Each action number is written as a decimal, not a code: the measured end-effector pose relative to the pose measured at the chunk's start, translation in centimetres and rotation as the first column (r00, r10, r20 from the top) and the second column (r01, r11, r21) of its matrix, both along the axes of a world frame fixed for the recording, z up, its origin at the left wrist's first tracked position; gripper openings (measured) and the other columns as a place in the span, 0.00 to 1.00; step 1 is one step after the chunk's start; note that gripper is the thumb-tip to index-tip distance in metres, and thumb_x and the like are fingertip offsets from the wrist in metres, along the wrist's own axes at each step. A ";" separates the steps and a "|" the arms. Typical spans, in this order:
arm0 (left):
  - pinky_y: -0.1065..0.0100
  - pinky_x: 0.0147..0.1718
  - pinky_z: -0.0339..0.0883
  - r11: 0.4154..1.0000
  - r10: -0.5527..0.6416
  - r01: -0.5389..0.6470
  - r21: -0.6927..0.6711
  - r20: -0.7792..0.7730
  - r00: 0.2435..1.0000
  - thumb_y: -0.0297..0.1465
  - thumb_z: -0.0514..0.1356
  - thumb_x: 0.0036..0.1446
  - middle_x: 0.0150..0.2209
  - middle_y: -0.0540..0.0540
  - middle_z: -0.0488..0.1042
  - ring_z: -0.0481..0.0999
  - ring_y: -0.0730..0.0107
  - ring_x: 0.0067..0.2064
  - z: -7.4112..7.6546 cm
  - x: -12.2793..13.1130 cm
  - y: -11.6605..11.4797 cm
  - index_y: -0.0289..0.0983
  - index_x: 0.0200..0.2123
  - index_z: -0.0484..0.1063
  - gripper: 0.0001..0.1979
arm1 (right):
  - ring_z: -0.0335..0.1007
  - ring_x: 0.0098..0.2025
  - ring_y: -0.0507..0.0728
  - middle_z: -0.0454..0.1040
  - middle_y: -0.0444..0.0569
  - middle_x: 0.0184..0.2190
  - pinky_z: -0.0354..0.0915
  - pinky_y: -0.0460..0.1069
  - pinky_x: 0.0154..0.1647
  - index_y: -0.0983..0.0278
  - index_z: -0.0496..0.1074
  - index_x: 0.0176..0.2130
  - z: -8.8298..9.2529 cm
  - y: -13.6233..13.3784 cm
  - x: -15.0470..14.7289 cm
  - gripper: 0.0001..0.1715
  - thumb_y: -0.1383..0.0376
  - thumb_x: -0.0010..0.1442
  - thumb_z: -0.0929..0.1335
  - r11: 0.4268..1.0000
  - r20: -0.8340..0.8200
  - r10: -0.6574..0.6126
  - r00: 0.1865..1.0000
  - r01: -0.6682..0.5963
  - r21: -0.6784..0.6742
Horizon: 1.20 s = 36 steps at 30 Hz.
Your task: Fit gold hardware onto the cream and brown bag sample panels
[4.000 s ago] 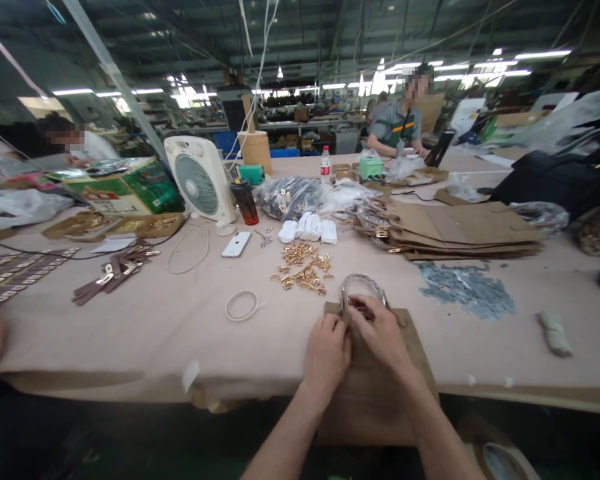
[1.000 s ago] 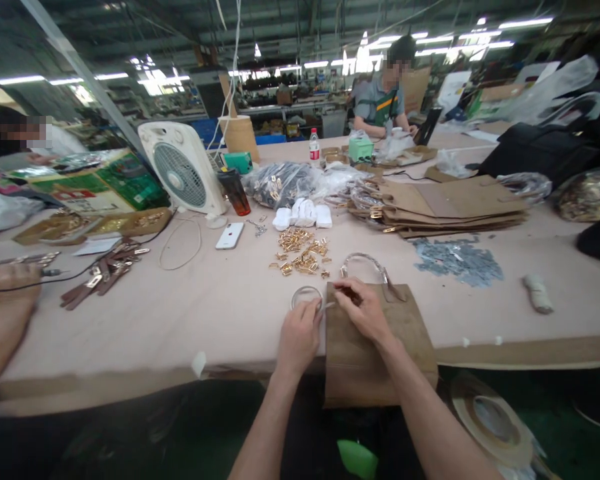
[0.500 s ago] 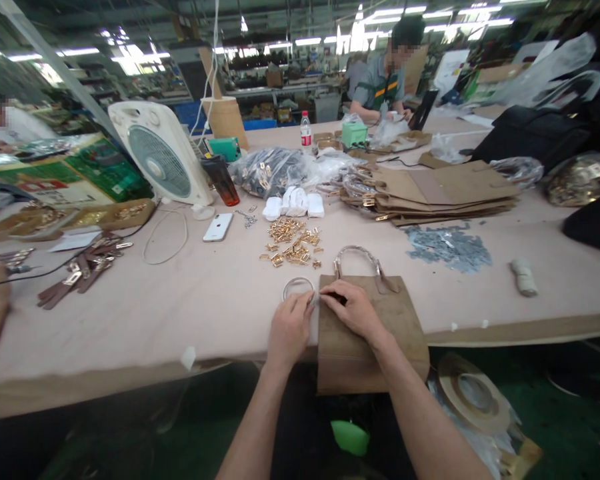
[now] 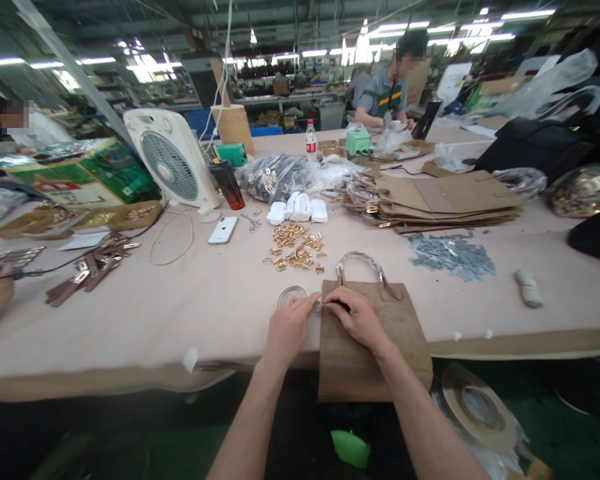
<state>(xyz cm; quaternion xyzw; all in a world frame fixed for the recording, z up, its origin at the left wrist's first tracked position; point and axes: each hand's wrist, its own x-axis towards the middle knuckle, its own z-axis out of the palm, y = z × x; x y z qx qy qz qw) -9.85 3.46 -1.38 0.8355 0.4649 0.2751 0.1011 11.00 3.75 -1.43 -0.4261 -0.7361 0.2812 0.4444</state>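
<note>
Strip lights [image 4: 529, 14] hung over a crowded workshop [image 4: 300, 103], where a co-worker [image 4: 380, 101] sat bent over the far side of a long, pale-covered table [image 4: 220, 307]. Nearest the viewer, a flat brown bag [image 4: 380, 363] lay with its top on the table and its lower part jutting past the edge, probably so that its upper corner sat comfortably between two bare hands. Its plastic-wrapped handle [image 4: 363, 256] arched away from the wearer, out of the fingers' path.

At the bag's top left corner, the fingertips of both hands came close together. The right hand [image 4: 359, 319] lay over the bag, thumb and fingers bunched at its edge, seemingly to steady that corner. The left hand [image 4: 287, 330] rested just beside the bag, forefinger reaching towards the right. A pale sliver showed between them, but whether either hand pinched it could not be told. A pale ring [image 4: 279, 295], which looked like a tape roll, lay flat just beyond the left knuckles, perhaps set there for easy reach.

Loose gold fittings [image 4: 293, 252] were heaped ahead of the hands, and grey scraps [image 4: 453, 257] lay apart on the right, as if sorted. Behind them, a brown stack [image 4: 450, 203] stood back, presumably to leave working space.
</note>
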 end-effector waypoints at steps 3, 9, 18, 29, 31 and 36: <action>0.60 0.48 0.74 0.998 -0.021 0.020 -0.054 -0.028 0.999 0.28 0.53 0.72 0.48 0.45 0.81 0.76 0.61 0.49 0.2 0.0 0.4 0.43 0.60 0.72 0.18 | 0.76 0.42 0.58 0.80 0.47 0.39 0.69 0.53 0.49 0.58 0.78 0.41 0.1 0.1 0.1 0.06 0.67 0.69 0.69 1.000 -0.003 -0.002 1.000 0.002 -0.020; 0.61 0.47 0.71 0.999 -0.012 0.013 -0.052 0.006 1.000 0.32 0.53 0.72 0.44 0.46 0.81 0.77 0.62 0.47 -0.1 0.5 0.6 0.42 0.50 0.77 0.13 | 0.77 0.42 0.58 0.80 0.47 0.39 0.69 0.53 0.48 0.58 0.79 0.42 -0.1 0.3 0.0 0.06 0.65 0.68 0.70 0.999 0.021 0.000 1.000 0.001 -0.042; 0.63 0.40 0.68 1.000 0.008 -0.009 -0.015 -0.063 0.998 0.33 0.53 0.73 0.39 0.45 0.80 0.76 0.63 0.43 -0.2 0.5 0.4 0.42 0.48 0.77 0.12 | 0.74 0.54 0.61 0.77 0.52 0.52 0.71 0.55 0.55 0.56 0.78 0.53 -0.6 0.4 -0.1 0.16 0.62 0.64 0.74 0.998 0.011 -0.028 1.000 0.027 0.055; 0.62 0.43 0.68 1.000 0.015 -0.015 -0.001 -0.067 0.998 0.33 0.53 0.73 0.41 0.46 0.81 0.76 0.62 0.45 -0.4 0.5 0.5 0.42 0.49 0.77 0.13 | 0.76 0.43 0.58 0.79 0.49 0.40 0.71 0.52 0.48 0.58 0.78 0.43 -0.7 0.2 -0.4 0.07 0.64 0.70 0.68 0.998 0.130 -0.025 0.991 0.017 0.061; 0.63 0.44 0.68 1.000 0.021 -0.022 -0.020 -0.053 0.998 0.33 0.53 0.73 0.41 0.46 0.81 0.76 0.63 0.45 -0.3 0.5 0.5 0.42 0.49 0.77 0.12 | 0.75 0.43 0.58 0.78 0.49 0.40 0.70 0.52 0.48 0.59 0.77 0.43 -0.7 0.2 -0.5 0.06 0.64 0.70 0.68 0.998 0.157 -0.032 0.987 0.023 0.055; 0.62 0.44 0.68 0.998 0.020 -0.021 -0.059 -0.030 0.999 0.34 0.52 0.73 0.42 0.47 0.80 0.76 0.62 0.46 0.0 0.5 0.6 0.42 0.47 0.77 0.12 | 0.74 0.43 0.58 0.77 0.48 0.40 0.69 0.52 0.47 0.59 0.75 0.44 -1.0 0.3 -0.5 0.05 0.64 0.71 0.67 0.999 0.209 -0.034 0.977 0.032 0.013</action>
